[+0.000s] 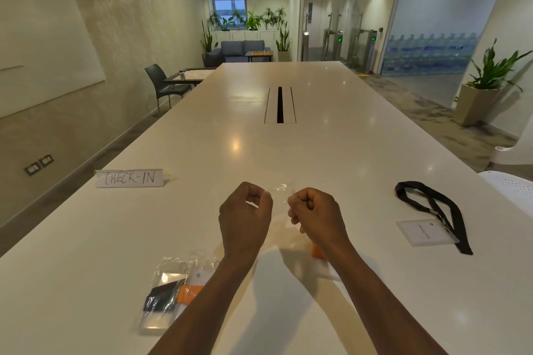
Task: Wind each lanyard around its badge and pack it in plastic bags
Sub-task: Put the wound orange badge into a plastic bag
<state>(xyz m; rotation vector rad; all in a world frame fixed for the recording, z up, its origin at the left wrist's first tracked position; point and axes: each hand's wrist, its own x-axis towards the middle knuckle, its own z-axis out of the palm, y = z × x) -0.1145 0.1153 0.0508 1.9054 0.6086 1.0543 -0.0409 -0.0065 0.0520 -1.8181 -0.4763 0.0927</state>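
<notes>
My left hand and my right hand each pinch one side of a clear plastic bag held above the white table. An orange lanyard piece peeks out below my right wrist, mostly hidden. To the right a loose black lanyard lies clipped to a white badge. At front left lie bagged badges, one wound in black lanyard, one in orange.
A "CHECK-IN" sign stands at the left of the table. A cable slot runs along the table's middle. White chairs stand at the right edge, and a dark chair at the far left.
</notes>
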